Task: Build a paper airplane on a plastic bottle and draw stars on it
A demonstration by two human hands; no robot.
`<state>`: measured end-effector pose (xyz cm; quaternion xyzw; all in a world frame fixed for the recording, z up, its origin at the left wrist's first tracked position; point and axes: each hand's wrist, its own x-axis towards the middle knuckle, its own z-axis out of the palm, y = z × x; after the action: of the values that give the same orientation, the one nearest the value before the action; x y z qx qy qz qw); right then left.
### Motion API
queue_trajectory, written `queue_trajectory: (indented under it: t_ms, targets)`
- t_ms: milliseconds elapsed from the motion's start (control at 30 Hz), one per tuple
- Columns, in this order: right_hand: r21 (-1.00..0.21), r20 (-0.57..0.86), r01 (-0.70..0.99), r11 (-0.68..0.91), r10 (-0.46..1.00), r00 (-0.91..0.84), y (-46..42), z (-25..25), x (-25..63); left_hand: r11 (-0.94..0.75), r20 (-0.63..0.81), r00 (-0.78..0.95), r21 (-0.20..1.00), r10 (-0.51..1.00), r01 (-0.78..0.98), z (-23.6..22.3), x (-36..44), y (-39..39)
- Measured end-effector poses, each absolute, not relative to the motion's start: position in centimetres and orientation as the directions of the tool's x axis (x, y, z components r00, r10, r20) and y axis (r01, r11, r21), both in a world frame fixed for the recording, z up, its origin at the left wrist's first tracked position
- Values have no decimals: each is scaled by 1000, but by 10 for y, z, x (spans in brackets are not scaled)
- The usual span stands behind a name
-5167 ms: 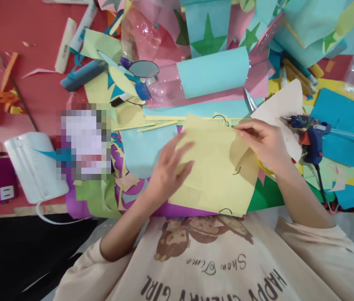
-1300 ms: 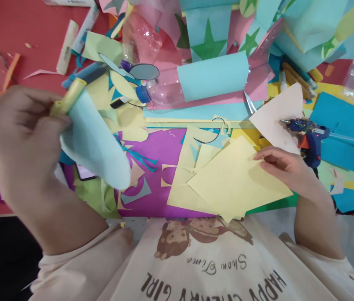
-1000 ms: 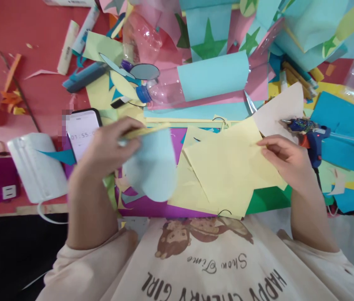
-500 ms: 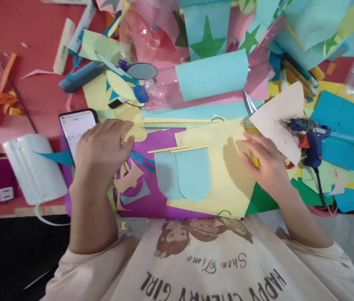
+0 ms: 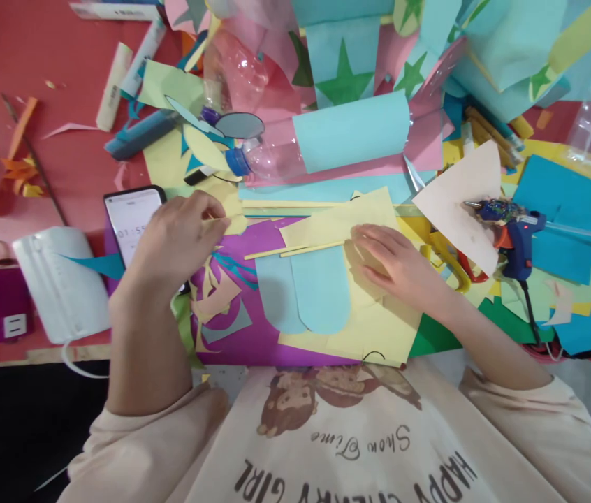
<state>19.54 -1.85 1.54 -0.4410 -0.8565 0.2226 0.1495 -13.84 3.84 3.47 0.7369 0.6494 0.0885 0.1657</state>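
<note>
My left hand [image 5: 183,230] is closed at the thumb and fingertips on a yellow paper piece, mostly hidden by the fingers, beside the phone [image 5: 133,213]. My right hand [image 5: 392,262] lies with fingers stretched out over the pale yellow paper [image 5: 384,325], its fingertips by the right end of two thin yellow sticks [image 5: 269,254]. These sticks lie across the tops of two round-ended light blue paper pieces [image 5: 321,293], which overlap each other. Beneath them, a purple sheet [image 5: 269,349] shows on the left.
A plastic bottle [image 5: 274,150] wrapped in light blue paper lies behind the hands. To the right are a glue gun [image 5: 518,237], a pale paper cone [image 5: 466,202] and yellow-handled scissors [image 5: 447,258]. A white power bank [image 5: 62,283] sits at left, among paper scraps.
My right hand has moved left onto the yellow paper near the sticks. My left hand's fingers have closed, and the yellow oval under them no longer shows on the table.
</note>
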Motion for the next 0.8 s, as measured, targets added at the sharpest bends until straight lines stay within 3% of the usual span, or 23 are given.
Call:
queue_trajectory:
  t_ms: [167,267,367,467,567,667,800]
  targets:
    - [-684,81,627,374,893,-444,-4,31,188,-193,74,196,685,978,703,69,-100,37]
    - [-835,-18,513,198,922,-386,8,39,179,-263,184,196,790,963,554,63,-64,37]
    - [-934,-126,356,23,912,-391,19,37,171,-208,127,230,904,965,374,39,-33,39]
    - [-979,-186,152,-134,895,-405,27,26,169,-117,46,278,962,959,245,15,-17,40]
    - [-970,-229,3,-243,910,-345,31,18,173,-80,65,248,995,967,52,0,-14,40]
    - [-963,-237,-64,-262,934,-268,32,15,175,-130,140,192,989,971,-65,-9,-14,40]
    - [-957,-233,-86,-276,913,-335,30,10,173,-204,210,174,978,962,-53,-13,-14,39]
